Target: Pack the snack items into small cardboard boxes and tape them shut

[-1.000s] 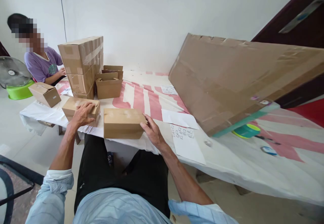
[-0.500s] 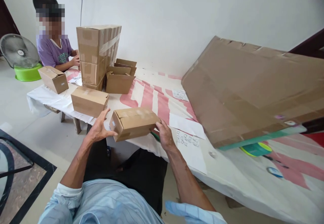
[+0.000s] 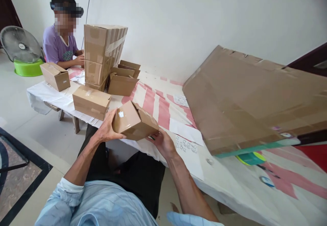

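I hold a small closed cardboard box (image 3: 134, 120) tilted above the table's near edge. My left hand (image 3: 107, 129) grips its left end, where a small white label shows. My right hand (image 3: 161, 143) supports its right underside, fingers curled beneath it. A second closed box (image 3: 91, 102) lies on the table just left of the held one. A sheet of paper with small printed marks (image 3: 188, 151) lies right of my right hand.
A tall stack of taped boxes (image 3: 103, 54), open boxes (image 3: 122, 83) and another small box (image 3: 55, 76) stand at the far left, where a seated person (image 3: 61, 45) works. A big flat cardboard sheet (image 3: 255, 96) leans over the right side, tape rolls (image 3: 251, 158) under it. A fan (image 3: 19, 47) stands on the floor.
My left hand left the other box and took the near box's left end. Both hands lifted that box off the table and tipped it up on end.
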The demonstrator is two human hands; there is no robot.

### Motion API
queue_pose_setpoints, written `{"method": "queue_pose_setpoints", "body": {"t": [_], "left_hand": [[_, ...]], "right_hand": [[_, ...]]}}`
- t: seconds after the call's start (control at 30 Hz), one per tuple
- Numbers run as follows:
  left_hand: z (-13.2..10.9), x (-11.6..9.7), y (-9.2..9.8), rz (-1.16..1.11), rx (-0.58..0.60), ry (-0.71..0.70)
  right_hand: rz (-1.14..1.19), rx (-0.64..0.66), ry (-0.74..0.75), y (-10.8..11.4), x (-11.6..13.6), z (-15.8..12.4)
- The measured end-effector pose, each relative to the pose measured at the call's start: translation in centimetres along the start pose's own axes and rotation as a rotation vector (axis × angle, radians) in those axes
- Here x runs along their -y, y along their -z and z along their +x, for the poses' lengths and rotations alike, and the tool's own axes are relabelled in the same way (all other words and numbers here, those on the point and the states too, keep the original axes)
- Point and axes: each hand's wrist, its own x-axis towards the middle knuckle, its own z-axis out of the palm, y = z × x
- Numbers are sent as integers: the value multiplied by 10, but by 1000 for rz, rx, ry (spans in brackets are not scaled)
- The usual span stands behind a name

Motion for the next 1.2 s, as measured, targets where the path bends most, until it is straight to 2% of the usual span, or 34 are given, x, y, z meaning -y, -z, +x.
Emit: {"method": "queue_pose_setpoints", "body": {"t": [0.07, 0.1, 0.17, 0.2, 0.3, 0.4, 0.5, 0.67, 0.83, 1.2], "left_hand": [[7, -15, 6, 69, 2, -31], [10, -21, 8, 98, 4, -39], [15, -34, 7, 151, 14, -59], [17, -40, 6, 175, 17, -70], [21, -56, -3, 227, 11, -95], [24, -69, -12, 266, 9, -96], [24, -77, -20, 290, 7, -84], [22, -83, -31, 295, 3, -88], [22, -86, -39, 325, -25, -99], [18, -90, -41, 353, -25, -101]], "right_hand": [[-61, -97, 15, -3, 12, -3], [-135, -177, 80, -4, 23, -5], [-331, -314, 334, -11, 52, -10], [-436, -332, 496, -17, 69, -13], [-726, -161, 951, -43, 117, -25], [-993, 53, 1169, -73, 146, -34], [-1271, 114, 1207, -89, 156, -35], [-1502, 117, 1220, -89, 160, -29], [-1564, 113, 1257, -87, 160, -30], [-1546, 95, 1265, -84, 156, -34]]}}
